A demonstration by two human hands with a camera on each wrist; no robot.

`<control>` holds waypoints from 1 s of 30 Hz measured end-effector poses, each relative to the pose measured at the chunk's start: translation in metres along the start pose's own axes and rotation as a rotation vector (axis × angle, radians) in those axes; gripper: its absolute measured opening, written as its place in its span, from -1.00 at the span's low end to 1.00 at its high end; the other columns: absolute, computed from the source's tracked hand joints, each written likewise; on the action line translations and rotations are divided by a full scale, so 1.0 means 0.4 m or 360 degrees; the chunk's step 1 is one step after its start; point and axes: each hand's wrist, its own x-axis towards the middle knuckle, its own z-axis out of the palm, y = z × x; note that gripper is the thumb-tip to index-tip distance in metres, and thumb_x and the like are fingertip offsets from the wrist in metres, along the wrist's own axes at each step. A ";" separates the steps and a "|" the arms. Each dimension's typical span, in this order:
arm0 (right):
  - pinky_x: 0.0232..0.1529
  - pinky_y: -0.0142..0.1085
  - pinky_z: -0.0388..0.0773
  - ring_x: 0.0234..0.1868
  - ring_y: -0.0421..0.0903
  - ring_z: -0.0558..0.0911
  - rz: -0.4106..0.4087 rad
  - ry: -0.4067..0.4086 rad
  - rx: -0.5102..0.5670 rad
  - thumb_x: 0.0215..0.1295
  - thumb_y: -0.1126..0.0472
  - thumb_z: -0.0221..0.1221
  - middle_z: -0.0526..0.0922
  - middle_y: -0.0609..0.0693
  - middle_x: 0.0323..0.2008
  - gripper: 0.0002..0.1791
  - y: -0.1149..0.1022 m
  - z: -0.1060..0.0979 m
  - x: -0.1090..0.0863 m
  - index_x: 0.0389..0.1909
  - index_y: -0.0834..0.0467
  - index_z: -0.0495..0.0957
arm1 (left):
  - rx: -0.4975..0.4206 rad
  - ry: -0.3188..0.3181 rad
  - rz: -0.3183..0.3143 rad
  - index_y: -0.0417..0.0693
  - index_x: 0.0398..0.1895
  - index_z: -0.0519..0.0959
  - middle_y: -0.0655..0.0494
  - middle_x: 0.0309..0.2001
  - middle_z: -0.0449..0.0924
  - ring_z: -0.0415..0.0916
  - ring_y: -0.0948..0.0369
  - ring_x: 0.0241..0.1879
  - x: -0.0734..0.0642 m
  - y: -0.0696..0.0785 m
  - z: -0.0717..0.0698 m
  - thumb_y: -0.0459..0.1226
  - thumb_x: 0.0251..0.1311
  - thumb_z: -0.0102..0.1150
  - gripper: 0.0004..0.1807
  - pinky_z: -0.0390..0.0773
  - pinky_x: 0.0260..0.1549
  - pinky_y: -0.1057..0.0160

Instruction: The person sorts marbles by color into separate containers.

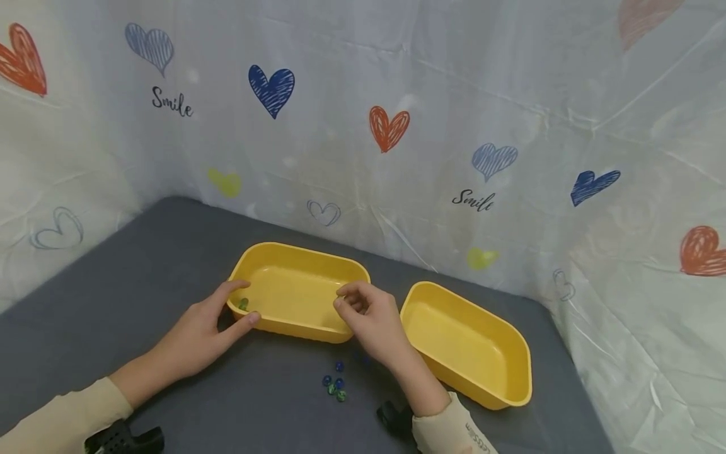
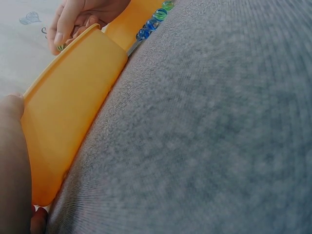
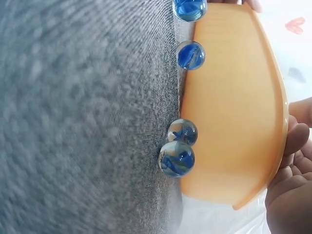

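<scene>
My left hand (image 1: 195, 334) grips the left end of a yellow bin (image 1: 306, 257), thumb on the front rim and fingers around the end. Inside that corner lie green marbles (image 1: 243, 304). Over the bin's right end, my right hand (image 1: 374, 318) pinches a small green-striped marble (image 2: 61, 47) between thumb and fingers. Blue marbles (image 1: 339, 366) and green marbles (image 1: 341, 396) lie in a loose group on the grey cloth in front of the bin. Several blue-swirled marbles (image 3: 176, 158) show close up in the right wrist view.
A second yellow bin (image 1: 448, 347) stands to the right, beside my right forearm. The grey table cloth (image 1: 244, 397) lies under everything. Behind it hangs a white curtain (image 1: 340, 38) printed with hearts. Black wrist straps (image 1: 125, 438) sit at the sleeves.
</scene>
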 end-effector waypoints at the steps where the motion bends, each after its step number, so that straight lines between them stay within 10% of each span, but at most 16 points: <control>1: -0.33 -0.27 0.58 -0.37 -0.19 0.59 -0.0002 0.0002 -0.0002 0.39 0.04 0.25 0.64 -0.18 -0.34 -0.82 0.001 0.000 0.000 -0.10 0.00 0.67 | 0.0003 0.0004 0.0001 0.08 0.45 0.21 0.15 -0.14 0.60 0.47 0.28 -0.38 0.000 0.000 -0.001 0.15 0.34 0.14 -0.28 0.45 -0.37 0.19; 30: -0.37 -0.29 0.56 -0.43 -0.20 0.56 -0.0067 0.0063 -0.0046 0.37 0.08 0.27 0.63 -0.21 -0.40 -0.91 0.007 0.006 -0.002 -0.19 -0.03 0.68 | -0.0001 -0.0004 -0.0003 0.08 0.44 0.22 0.03 0.07 0.58 0.52 0.23 -0.25 0.003 0.002 0.001 0.18 0.34 0.12 -0.27 0.48 -0.32 0.12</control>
